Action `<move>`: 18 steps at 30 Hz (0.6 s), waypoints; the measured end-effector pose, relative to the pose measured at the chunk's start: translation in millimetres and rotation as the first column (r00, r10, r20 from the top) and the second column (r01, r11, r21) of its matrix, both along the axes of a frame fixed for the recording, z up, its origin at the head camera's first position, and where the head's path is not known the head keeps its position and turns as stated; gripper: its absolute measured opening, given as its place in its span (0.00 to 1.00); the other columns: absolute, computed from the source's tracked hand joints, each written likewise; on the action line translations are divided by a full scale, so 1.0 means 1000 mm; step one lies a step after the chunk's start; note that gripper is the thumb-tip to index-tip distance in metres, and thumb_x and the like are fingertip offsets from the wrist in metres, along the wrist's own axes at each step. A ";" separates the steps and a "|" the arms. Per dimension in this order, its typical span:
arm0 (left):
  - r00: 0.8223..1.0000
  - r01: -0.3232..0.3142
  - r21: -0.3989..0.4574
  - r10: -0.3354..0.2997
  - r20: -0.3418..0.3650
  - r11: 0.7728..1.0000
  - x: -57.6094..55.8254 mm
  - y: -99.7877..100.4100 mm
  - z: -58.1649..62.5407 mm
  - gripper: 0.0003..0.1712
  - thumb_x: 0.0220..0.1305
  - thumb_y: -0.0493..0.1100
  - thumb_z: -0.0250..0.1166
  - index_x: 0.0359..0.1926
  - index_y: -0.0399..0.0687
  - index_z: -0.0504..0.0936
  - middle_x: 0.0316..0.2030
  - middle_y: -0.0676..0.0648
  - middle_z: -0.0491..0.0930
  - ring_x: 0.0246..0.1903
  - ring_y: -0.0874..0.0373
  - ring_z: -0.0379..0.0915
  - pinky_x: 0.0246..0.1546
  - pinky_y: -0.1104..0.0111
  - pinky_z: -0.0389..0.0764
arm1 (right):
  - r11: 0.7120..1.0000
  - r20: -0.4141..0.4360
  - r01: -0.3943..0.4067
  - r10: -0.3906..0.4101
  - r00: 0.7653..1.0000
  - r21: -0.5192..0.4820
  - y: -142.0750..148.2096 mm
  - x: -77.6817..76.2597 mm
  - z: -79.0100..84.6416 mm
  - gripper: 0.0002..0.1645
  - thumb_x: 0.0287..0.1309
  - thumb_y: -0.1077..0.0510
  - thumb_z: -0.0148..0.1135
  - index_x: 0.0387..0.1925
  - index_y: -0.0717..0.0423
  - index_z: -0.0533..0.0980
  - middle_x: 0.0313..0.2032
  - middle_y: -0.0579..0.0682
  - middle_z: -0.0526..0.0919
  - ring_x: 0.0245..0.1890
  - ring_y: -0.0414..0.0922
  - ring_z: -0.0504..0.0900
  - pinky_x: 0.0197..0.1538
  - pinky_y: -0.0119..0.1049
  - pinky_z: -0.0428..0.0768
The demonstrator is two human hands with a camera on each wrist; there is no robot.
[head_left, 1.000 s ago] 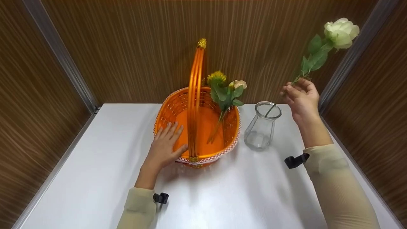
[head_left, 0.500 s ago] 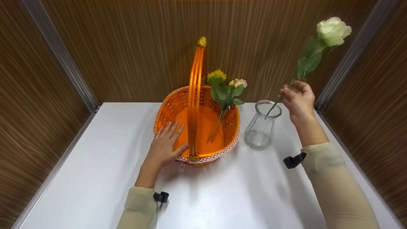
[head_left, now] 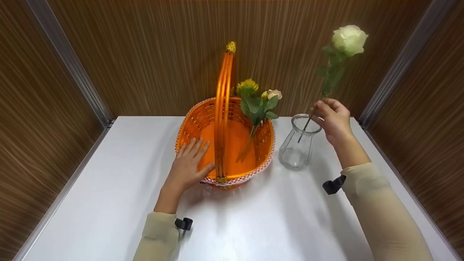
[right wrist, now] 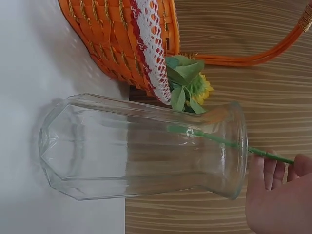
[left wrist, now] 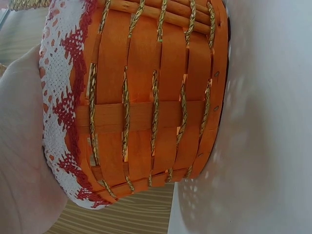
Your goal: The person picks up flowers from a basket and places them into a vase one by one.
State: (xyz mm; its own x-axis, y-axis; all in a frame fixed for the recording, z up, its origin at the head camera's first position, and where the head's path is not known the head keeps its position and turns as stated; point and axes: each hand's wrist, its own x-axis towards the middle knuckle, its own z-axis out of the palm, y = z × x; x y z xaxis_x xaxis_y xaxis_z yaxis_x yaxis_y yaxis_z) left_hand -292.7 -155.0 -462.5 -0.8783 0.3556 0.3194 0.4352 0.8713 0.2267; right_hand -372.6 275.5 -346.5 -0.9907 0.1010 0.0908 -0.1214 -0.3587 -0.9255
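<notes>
Spreading the fingers of the left hand [head_left: 185, 167] wide and nearly straight over the near left rim of an orange woven basket [head_left: 250, 175], lying against the red-and-white lace trim [left wrist: 61, 114] and gripping nothing. Pinching the green stem [right wrist: 222, 140] of a white rose [head_left: 349, 41] between thumb and fingertips of the right hand [head_left: 335, 122], just above the mouth of a faceted clear glass vase [head_left: 295, 156]. Keeping the bloom high, slanting the stem's tip inside the neck, well short of the base, and leaving any contact between tip and glass impossible to tell. Calling, most likely, for a light pinch, a straighter line through the middle of the mouth and a higher hold, safely clear of the glass rim. Showing just that one stem inside the vase, upright on the white table [head_left: 232, 224], near the basket but apart from it. Showing, inside the basket, a largely bare floor and, at the right, a yellow many-petalled flower [head_left: 247, 87] and a pale peach rose [head_left: 273, 95], leaning heads beyond the far right rim. Backing everything with wood-grain panelling [head_left: 145, 58].
</notes>
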 end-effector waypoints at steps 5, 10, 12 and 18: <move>1.000 -0.010 0.001 0.010 -0.001 1.000 0.000 0.000 -0.001 0.45 0.70 0.70 0.47 0.79 0.56 0.53 0.78 0.47 0.50 0.78 0.45 0.43 0.76 0.47 0.42 | 0.997 0.028 -0.019 0.017 0.999 0.077 -0.002 0.000 0.001 0.11 0.67 0.63 0.61 0.47 0.62 0.70 0.38 0.50 0.82 0.38 0.42 0.86 0.46 0.35 0.86; 1.000 -0.019 0.002 0.019 -0.004 1.000 0.000 -0.001 -0.001 0.45 0.69 0.71 0.47 0.78 0.56 0.54 0.78 0.47 0.51 0.78 0.47 0.42 0.76 0.46 0.42 | 0.987 0.056 -0.025 0.017 0.998 0.158 -0.003 0.001 0.004 0.11 0.67 0.62 0.62 0.46 0.62 0.71 0.40 0.52 0.82 0.39 0.42 0.87 0.46 0.36 0.86; 1.000 -0.013 0.002 0.013 -0.010 1.000 0.000 0.000 -0.001 0.45 0.69 0.71 0.47 0.79 0.56 0.53 0.78 0.47 0.51 0.78 0.46 0.43 0.76 0.46 0.42 | 0.978 0.074 -0.025 0.010 0.997 0.209 -0.003 0.002 0.004 0.11 0.67 0.61 0.62 0.47 0.61 0.71 0.41 0.52 0.82 0.40 0.42 0.87 0.46 0.36 0.86; 1.000 -0.005 -0.003 0.005 -0.016 1.000 0.000 0.001 -0.002 0.45 0.70 0.71 0.46 0.79 0.57 0.51 0.78 0.47 0.50 0.77 0.44 0.46 0.76 0.46 0.43 | 0.922 0.096 -0.021 -0.018 0.995 0.387 -0.001 0.001 0.003 0.12 0.68 0.58 0.61 0.47 0.60 0.72 0.39 0.49 0.82 0.42 0.43 0.86 0.45 0.34 0.86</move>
